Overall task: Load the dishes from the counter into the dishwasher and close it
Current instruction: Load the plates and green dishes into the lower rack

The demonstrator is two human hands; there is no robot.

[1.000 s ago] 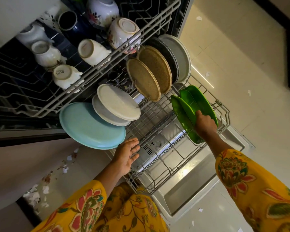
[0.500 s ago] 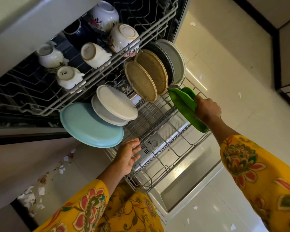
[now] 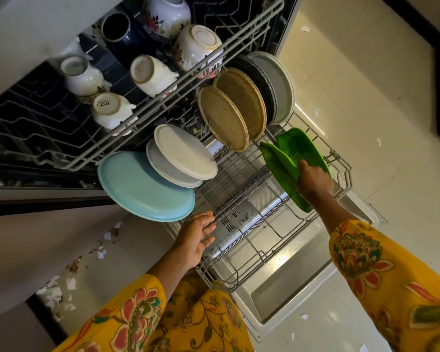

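Note:
My right hand [image 3: 314,182] grips two green leaf-shaped plates [image 3: 290,158] standing on edge at the right side of the pulled-out lower rack [image 3: 264,250]. My left hand [image 3: 197,237] hovers open at the rack's left rim, fingers relaxed. In the lower rack stand a light blue plate [image 3: 145,186], two white plates [image 3: 186,156], two brown woven plates [image 3: 226,120], a dark plate and a grey plate [image 3: 281,87]. The upper rack [image 3: 163,97] holds several upturned white cups, a dark mug and floral bowls.
The dishwasher door [image 3: 290,288] lies open flat beneath the rack, over a pale tiled floor [image 3: 379,97] with scattered paper scraps. A counter edge [image 3: 36,26] overhangs at the upper left. My yellow floral sleeves and clothing fill the bottom of the view.
My right hand has shifted the green plates slightly right and down within the rack. My left hand stays open at the rack's left rim.

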